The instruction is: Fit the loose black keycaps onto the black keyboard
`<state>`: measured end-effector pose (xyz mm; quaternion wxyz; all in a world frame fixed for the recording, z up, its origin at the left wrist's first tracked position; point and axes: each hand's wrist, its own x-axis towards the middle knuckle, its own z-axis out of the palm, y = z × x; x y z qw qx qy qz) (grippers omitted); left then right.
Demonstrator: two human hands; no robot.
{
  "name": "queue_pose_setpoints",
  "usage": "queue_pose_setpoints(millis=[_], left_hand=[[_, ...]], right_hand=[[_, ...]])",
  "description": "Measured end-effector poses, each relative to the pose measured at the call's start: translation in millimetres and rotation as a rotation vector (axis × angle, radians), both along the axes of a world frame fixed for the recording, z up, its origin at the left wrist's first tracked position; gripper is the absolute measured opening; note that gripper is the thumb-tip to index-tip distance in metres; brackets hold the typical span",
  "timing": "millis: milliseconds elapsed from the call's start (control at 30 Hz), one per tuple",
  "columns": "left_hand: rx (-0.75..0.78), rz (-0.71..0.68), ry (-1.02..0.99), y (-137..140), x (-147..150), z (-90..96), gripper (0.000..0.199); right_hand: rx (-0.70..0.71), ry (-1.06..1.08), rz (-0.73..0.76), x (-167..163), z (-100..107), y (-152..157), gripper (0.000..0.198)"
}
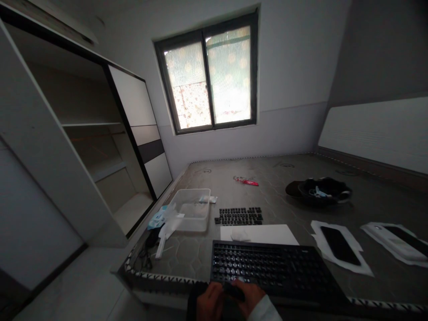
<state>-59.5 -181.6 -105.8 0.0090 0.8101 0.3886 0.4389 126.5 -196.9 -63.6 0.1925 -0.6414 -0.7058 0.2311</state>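
Observation:
A black keyboard [267,267] lies at the near edge of the mattress, and the left part shows bare key sockets. At its front edge my left hand [210,302] is closed, fingers curled against a small dark elongated object [234,291] whose kind I cannot make out. My right hand [250,298] closes on the same object from the other side. Behind the keyboard, a white sheet [267,232] carries a crumpled whitish scrap [240,235]. Beyond it several loose black keycaps [239,216] lie in rows.
A clear plastic box [192,225] stands on the mattress at left, beside a blue-white packet [157,218] and white plastic pieces [169,227]. Farther back are a red item [249,182] and a dark cap [321,191]. Two dark phone-like slabs [339,245] rest on white wrapping at right.

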Motion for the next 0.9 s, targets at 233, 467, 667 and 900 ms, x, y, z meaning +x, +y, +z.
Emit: queue_pose_setpoints(millis=[233, 467, 667, 900], left_hand=[[0.055, -0.016, 0.037, 0, 0, 4.2, 0.038], [0.062, -0.03, 0.034, 4, -3, -7.9, 0.038], [0.009, -0.08, 0.064, 5, -6, -10.8, 0.042], [-0.065, -0.139, 0.056, 2, -7, -2.3, 0.038]], right_hand=[[-0.006, -0.008, 0.015, -2, -5, 1, 0.024], [0.008, -0.019, 0.012, -1, -8, 0, 0.024], [0.0, -0.046, 0.019, -1, -5, 0, 0.035], [-0.017, -0.035, -0.013, -4, 3, -2, 0.027]])
